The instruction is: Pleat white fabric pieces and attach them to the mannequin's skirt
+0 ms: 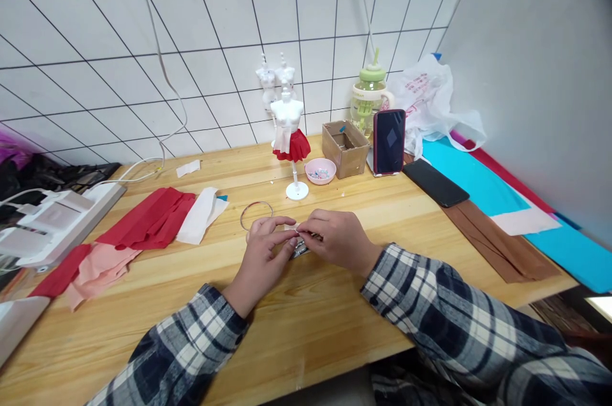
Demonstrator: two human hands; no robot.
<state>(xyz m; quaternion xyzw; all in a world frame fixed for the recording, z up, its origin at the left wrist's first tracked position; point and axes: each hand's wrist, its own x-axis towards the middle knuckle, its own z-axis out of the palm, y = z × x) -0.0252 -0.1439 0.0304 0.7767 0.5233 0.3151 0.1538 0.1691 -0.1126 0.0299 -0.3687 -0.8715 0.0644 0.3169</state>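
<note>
The small silvery, foil-like piece [300, 246] sits low over the middle of the pale wooden table [310, 323], pinched between your two hands. Your left hand [265, 253] closes its fingertips on the piece's left end, and your right hand [337, 240] grips the right end; what the piece is stays too small to tell. Just beyond your left hand lies a thin clear ring [256, 213]. Farther back stands a white doll mannequin in a red skirt [290, 132], beside a small pink dish [320, 171]. Red and pink fabric strips [143, 224] lie to your left.
</note>
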